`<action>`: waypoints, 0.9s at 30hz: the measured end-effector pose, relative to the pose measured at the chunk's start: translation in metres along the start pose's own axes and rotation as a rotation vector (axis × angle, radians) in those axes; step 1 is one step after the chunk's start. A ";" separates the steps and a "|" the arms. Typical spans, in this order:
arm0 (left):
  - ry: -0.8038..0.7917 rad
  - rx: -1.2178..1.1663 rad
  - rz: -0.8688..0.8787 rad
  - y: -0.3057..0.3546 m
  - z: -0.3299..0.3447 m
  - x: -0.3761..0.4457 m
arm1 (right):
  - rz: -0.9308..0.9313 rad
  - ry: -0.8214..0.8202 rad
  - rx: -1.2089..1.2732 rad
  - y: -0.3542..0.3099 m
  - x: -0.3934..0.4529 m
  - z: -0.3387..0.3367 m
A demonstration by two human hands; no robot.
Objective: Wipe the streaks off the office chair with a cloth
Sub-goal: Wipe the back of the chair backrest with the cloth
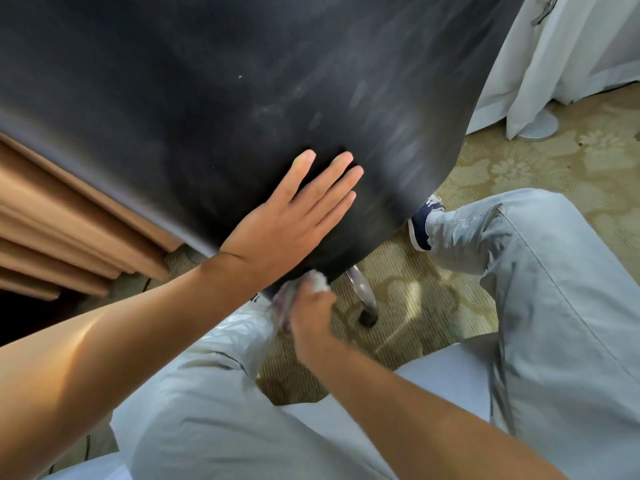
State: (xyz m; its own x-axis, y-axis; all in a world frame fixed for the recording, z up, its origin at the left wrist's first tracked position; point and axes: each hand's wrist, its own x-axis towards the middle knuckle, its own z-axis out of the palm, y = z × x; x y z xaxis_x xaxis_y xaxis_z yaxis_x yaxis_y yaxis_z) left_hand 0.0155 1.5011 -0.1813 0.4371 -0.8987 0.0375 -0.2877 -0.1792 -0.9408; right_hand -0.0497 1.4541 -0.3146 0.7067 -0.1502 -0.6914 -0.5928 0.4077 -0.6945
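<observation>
Head view: looking down on office chair [207, 98], black padded back filling upper frame, close in front of seated knees. Showing pale smeared streaks [381, 112] across right half; left half reading cleaner. Likely handling as smooth, slightly yielding upholstery over a stiff shell; probably rolling or swivelling on castor [367, 318] when pushed, so needing bracing, best taken flat against the back or by the lower edge.

Cloth [317, 280]: small, whitish, soft, bunching easily; blurred, sitting at chair's bottom edge.

Left hand [291, 216]: lying flat, fingers straight and slightly spread, pressing on lower chair back, gripping nothing, seemingly steadying.

Right hand [308, 310]: curling round cloth, bunching it, working just under lower rim; motion-blurred, finger detail unclear.

Around: patterned carpet [519, 161], white curtain [571, 64] right, tan drapes [52, 230] left.
</observation>
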 end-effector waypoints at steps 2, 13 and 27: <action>0.015 -0.011 -0.006 -0.001 0.000 -0.001 | 0.019 -0.246 -0.119 0.014 -0.035 0.022; -0.022 0.031 0.018 0.000 -0.004 0.004 | -0.045 0.199 0.516 -0.065 0.010 -0.042; -0.018 -0.006 0.009 -0.001 -0.002 0.002 | 0.021 0.063 0.149 -0.005 0.007 -0.040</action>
State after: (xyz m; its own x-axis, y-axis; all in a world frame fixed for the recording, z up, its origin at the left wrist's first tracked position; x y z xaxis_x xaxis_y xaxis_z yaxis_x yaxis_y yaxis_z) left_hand 0.0145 1.4988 -0.1800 0.4494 -0.8930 0.0234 -0.2968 -0.1739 -0.9390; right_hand -0.0574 1.4148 -0.3245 0.6663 -0.1944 -0.7199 -0.5400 0.5400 -0.6456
